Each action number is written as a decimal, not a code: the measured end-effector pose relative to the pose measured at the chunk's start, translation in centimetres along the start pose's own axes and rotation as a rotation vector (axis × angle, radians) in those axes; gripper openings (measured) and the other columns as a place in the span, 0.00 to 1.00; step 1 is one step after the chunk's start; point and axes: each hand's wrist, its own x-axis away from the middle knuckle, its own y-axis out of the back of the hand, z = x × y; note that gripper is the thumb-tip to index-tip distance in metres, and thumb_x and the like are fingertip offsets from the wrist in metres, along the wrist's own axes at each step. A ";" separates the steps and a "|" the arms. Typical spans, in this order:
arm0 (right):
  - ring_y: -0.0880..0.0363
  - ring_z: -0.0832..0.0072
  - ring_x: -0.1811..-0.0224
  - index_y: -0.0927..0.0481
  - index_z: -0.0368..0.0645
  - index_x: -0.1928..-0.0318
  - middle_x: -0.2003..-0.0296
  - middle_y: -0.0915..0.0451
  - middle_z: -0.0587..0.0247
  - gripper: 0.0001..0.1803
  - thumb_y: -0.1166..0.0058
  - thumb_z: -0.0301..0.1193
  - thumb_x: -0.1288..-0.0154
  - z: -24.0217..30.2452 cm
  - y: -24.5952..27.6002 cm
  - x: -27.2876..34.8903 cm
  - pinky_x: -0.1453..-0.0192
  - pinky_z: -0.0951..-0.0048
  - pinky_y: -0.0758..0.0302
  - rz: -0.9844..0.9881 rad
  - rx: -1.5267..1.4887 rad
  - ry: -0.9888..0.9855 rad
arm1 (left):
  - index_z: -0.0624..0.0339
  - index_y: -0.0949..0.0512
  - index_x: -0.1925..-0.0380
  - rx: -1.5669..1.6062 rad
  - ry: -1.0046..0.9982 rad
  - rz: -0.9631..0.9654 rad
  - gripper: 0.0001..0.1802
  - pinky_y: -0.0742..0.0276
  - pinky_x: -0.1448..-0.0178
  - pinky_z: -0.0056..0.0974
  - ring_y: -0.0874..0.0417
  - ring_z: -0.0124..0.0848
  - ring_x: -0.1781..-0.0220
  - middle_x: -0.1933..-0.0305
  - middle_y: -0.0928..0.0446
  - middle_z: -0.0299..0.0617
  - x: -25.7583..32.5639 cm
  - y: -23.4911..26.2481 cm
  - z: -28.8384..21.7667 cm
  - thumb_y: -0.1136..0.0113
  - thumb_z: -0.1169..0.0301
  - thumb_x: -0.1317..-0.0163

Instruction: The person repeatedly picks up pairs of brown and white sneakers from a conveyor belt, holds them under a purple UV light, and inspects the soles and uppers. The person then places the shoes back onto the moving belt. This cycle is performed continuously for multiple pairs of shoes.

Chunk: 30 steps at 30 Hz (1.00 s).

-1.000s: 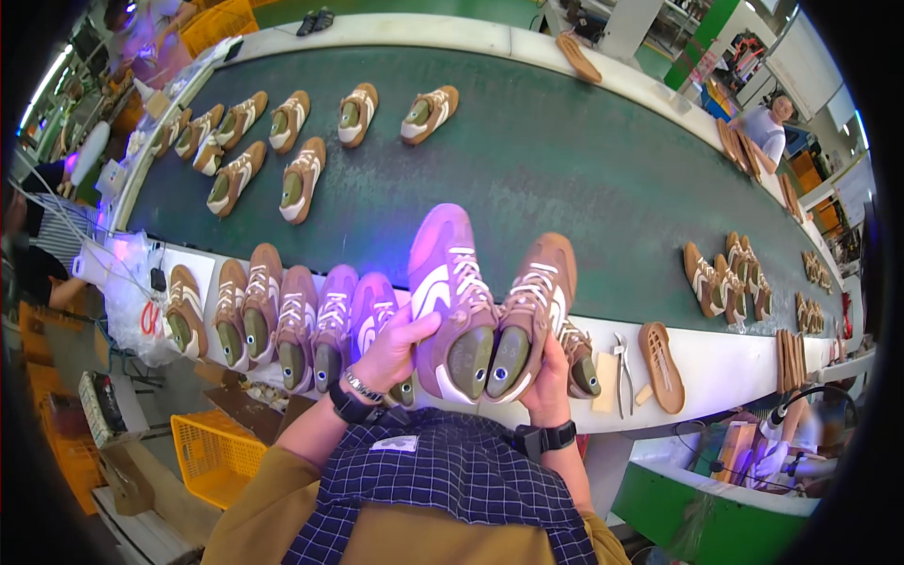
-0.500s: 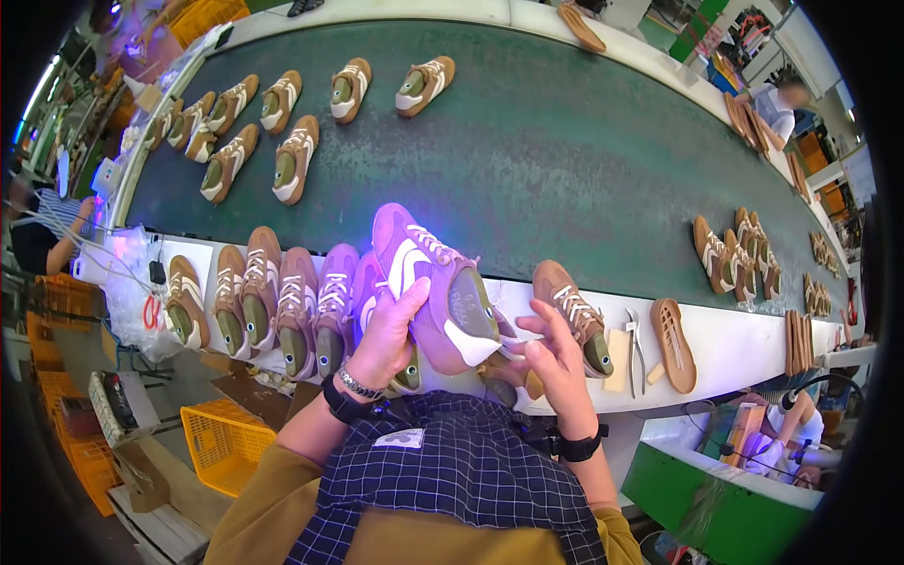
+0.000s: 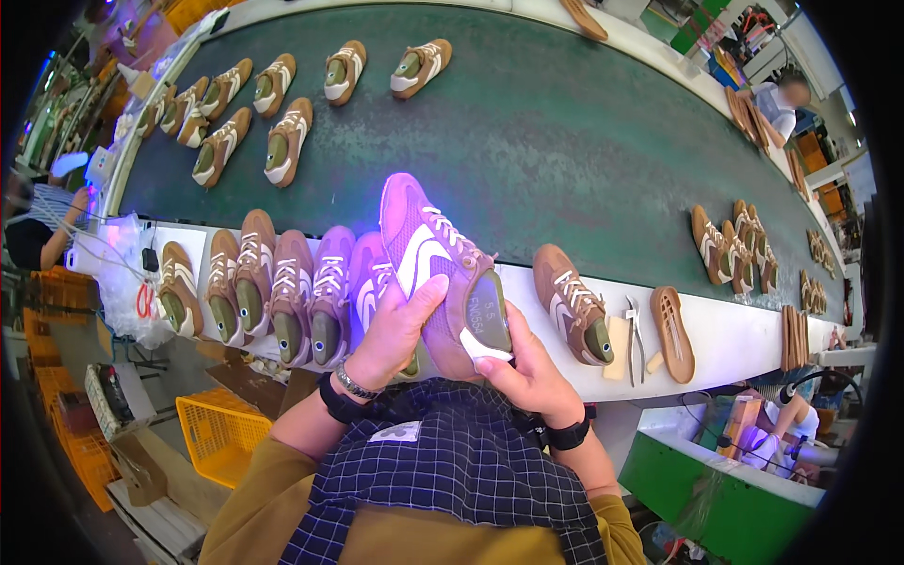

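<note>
Both hands hold one brown sneaker (image 3: 438, 250) with white stripes and white laces, toe pointing away from me. Violet light colours its front, and a dark green shoe last (image 3: 487, 315) fills its opening. My left hand (image 3: 391, 334) grips the shoe's left side, thumb on top near the white stripe. My right hand (image 3: 527, 372) is closed round the heel, its thumb on the white heel patch. Behind the left hand, a row of similar sneakers (image 3: 254, 273) stands on the white ledge (image 3: 490, 282). One more sneaker (image 3: 570, 301) stands right of my right hand.
Pliers (image 3: 636, 339), a pale rectangular pad (image 3: 617, 348) and a brown sole (image 3: 672, 334) lie on the ledge at right. Beyond runs a green belt (image 3: 565, 141) with sneakers at far left and right. A yellow crate (image 3: 221, 438) is lower left. Other people work at both sides.
My right hand, earlier open beside the heel, has closed on it. The held sneaker has turned slightly and its toe has risen in view. Sneakers on the belt's left appear slightly shifted up and left.
</note>
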 end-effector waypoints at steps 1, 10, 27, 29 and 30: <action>0.40 0.71 0.38 0.54 0.34 0.33 0.40 0.40 0.54 0.39 0.51 0.27 0.41 0.1 0.2 0.2 0.34 0.70 0.43 0.014 -0.014 -0.014 | 0.63 0.36 0.43 -0.005 0.004 -0.002 0.21 0.29 0.42 0.36 0.26 0.29 0.47 0.48 0.28 0.40 0.1 0.0 0.1 0.49 0.69 0.34; 0.38 0.73 0.39 0.56 0.32 0.32 0.40 0.40 0.53 0.40 0.50 0.27 0.40 -0.3 0.1 1.0 0.40 0.73 0.34 0.011 -0.289 -0.045 | 0.61 0.34 0.45 0.066 0.054 -0.053 0.19 0.28 0.44 0.36 0.25 0.28 0.49 0.49 0.26 0.40 -0.1 0.2 1.0 0.50 0.67 0.33; 0.19 0.61 0.67 0.38 0.35 0.48 0.67 0.23 0.46 0.22 0.51 0.34 0.37 -3.0 -0.7 -1.6 0.63 0.66 0.25 -0.422 0.445 0.069 | 0.64 0.29 0.51 0.104 0.070 -0.209 0.16 0.25 0.49 0.35 0.21 0.28 0.54 0.54 0.23 0.41 -1.2 0.8 2.5 0.54 0.65 0.32; 0.19 0.60 0.64 0.40 0.35 0.47 0.65 0.23 0.45 0.24 0.51 0.34 0.37 -3.6 -0.1 -0.8 0.61 0.66 0.25 -0.368 0.503 0.069 | 0.64 0.28 0.51 0.052 0.031 -0.221 0.16 0.25 0.49 0.34 0.21 0.28 0.54 0.54 0.23 0.41 -1.2 0.8 3.1 0.52 0.65 0.32; 0.20 0.61 0.61 0.41 0.34 0.44 0.60 0.24 0.44 0.26 0.51 0.33 0.38 -3.7 0.1 -0.4 0.57 0.67 0.25 -0.318 0.439 0.029 | 0.64 0.28 0.51 0.067 0.037 -0.220 0.16 0.26 0.49 0.34 0.22 0.28 0.55 0.54 0.23 0.41 -1.2 1.0 3.3 0.51 0.65 0.33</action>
